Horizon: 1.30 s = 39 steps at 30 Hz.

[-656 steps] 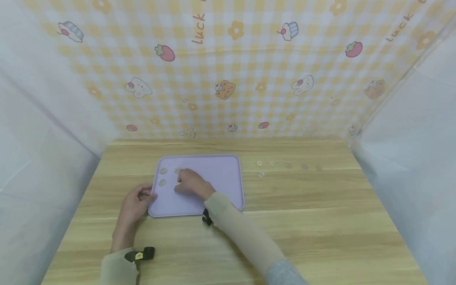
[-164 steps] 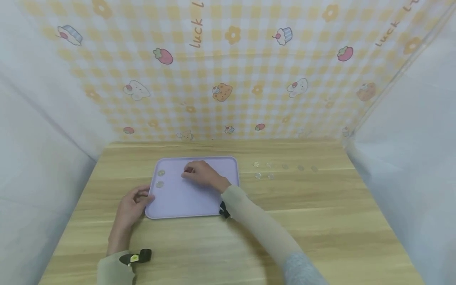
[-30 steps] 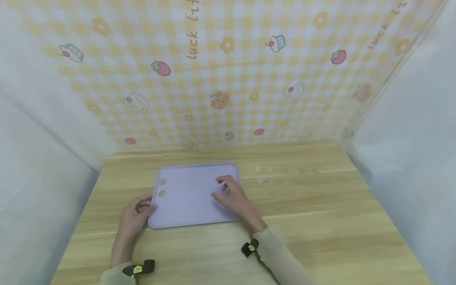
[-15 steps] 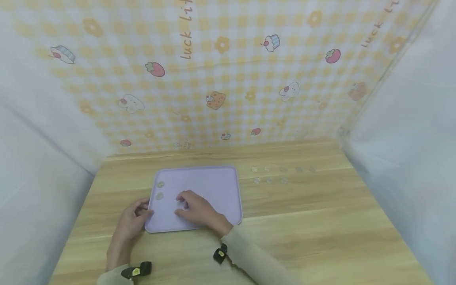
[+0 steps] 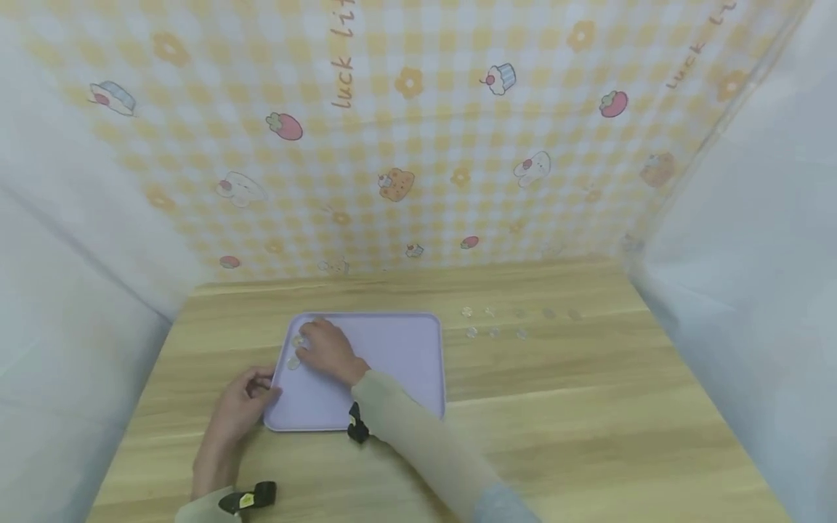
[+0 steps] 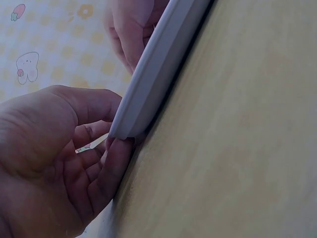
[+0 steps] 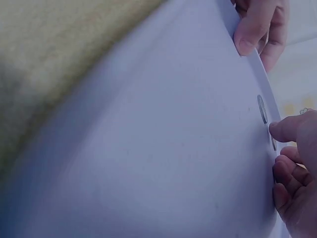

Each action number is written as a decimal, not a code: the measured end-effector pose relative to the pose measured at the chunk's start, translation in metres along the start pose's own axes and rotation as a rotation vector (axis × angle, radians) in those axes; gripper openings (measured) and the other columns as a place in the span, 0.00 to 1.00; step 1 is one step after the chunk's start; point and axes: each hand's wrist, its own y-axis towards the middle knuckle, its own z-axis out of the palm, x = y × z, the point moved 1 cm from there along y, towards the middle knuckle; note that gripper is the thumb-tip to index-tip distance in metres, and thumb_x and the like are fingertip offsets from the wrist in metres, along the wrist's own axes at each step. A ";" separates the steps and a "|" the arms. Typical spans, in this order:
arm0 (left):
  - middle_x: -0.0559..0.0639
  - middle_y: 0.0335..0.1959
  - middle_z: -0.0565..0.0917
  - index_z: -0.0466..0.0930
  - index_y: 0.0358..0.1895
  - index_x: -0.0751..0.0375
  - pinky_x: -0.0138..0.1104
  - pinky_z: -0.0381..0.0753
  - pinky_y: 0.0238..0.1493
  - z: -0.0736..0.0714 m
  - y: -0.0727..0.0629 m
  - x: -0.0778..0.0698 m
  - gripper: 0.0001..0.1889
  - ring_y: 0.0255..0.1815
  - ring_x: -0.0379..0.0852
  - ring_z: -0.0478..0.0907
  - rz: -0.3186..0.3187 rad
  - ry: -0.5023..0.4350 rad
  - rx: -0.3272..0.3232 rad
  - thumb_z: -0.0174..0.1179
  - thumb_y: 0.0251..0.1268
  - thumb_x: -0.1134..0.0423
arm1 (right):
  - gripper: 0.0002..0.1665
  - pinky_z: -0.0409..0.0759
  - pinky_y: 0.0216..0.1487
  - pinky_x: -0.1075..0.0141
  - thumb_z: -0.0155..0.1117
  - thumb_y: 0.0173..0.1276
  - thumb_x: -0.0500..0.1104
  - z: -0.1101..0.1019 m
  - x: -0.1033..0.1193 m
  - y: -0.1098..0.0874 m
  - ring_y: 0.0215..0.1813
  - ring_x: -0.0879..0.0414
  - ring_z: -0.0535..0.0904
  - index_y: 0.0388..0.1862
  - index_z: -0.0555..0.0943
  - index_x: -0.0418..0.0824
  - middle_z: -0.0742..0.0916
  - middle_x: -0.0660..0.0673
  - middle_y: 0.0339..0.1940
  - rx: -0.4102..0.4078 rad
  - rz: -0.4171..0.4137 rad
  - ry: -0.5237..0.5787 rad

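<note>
A shallow lilac tray (image 5: 386, 363) lies on the wooden table, left of centre. My left hand (image 5: 240, 403) grips its left rim; in the left wrist view the thumb and fingers pinch the tray's edge (image 6: 141, 94). Two silvery coins lie inside along the left side, a far coin (image 5: 298, 341) and a near coin (image 5: 293, 362). My right hand (image 5: 330, 352) is over the tray, thumb and forefinger spread on either side of the far coin. In the right wrist view the thumb tip is right at that coin (image 7: 274, 144), which it partly hides, below the other coin (image 7: 262, 109).
To the right of the tray, coins lie flat on the table in two rows: several in a back row (image 5: 490, 311) and three in a front row (image 5: 495, 333). A yellow checked cloth (image 5: 405, 131) hangs behind the table, and white sheets (image 5: 739, 290) close off both sides.
Coins have left the tray, and the table's front row has grown from one to three. In the last second my right hand swung left across the tray to the two coins; my left stayed put.
</note>
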 end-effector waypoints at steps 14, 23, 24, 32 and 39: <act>0.60 0.46 0.80 0.73 0.61 0.68 0.31 0.77 0.29 -0.003 -0.002 -0.001 0.22 0.33 0.40 0.74 -0.006 0.011 0.001 0.63 0.67 0.64 | 0.11 0.74 0.42 0.76 0.60 0.73 0.49 -0.001 0.013 0.011 0.43 0.65 0.75 0.50 0.83 0.48 0.81 0.55 0.44 0.055 -0.015 -0.116; 0.59 0.46 0.81 0.74 0.62 0.67 0.31 0.77 0.29 -0.006 -0.006 0.006 0.23 0.32 0.39 0.74 -0.009 0.036 -0.023 0.64 0.65 0.63 | 0.07 0.72 0.38 0.75 0.62 0.72 0.49 0.003 0.021 0.020 0.38 0.64 0.73 0.41 0.79 0.48 0.79 0.56 0.38 0.135 0.020 -0.107; 0.59 0.46 0.81 0.74 0.62 0.67 0.31 0.77 0.29 -0.005 -0.005 0.005 0.23 0.32 0.39 0.74 -0.009 0.030 -0.021 0.64 0.65 0.63 | 0.07 0.73 0.38 0.75 0.62 0.72 0.49 0.004 0.019 0.021 0.38 0.64 0.73 0.41 0.78 0.47 0.79 0.55 0.38 0.138 0.027 -0.107; 0.59 0.45 0.81 0.74 0.62 0.67 0.31 0.76 0.29 0.001 -0.003 -0.001 0.23 0.32 0.39 0.73 -0.017 0.006 -0.018 0.63 0.65 0.66 | 0.17 0.76 0.59 0.74 0.59 0.75 0.51 0.007 0.011 0.017 0.58 0.62 0.77 0.57 0.78 0.47 0.81 0.53 0.57 0.121 -0.051 -0.200; 0.59 0.45 0.81 0.74 0.61 0.68 0.30 0.76 0.30 0.003 -0.001 -0.002 0.23 0.33 0.39 0.74 -0.001 0.037 -0.020 0.63 0.64 0.66 | 0.22 0.80 0.51 0.74 0.54 0.78 0.52 0.007 0.012 0.012 0.55 0.62 0.77 0.65 0.76 0.48 0.80 0.52 0.57 0.088 -0.163 -0.422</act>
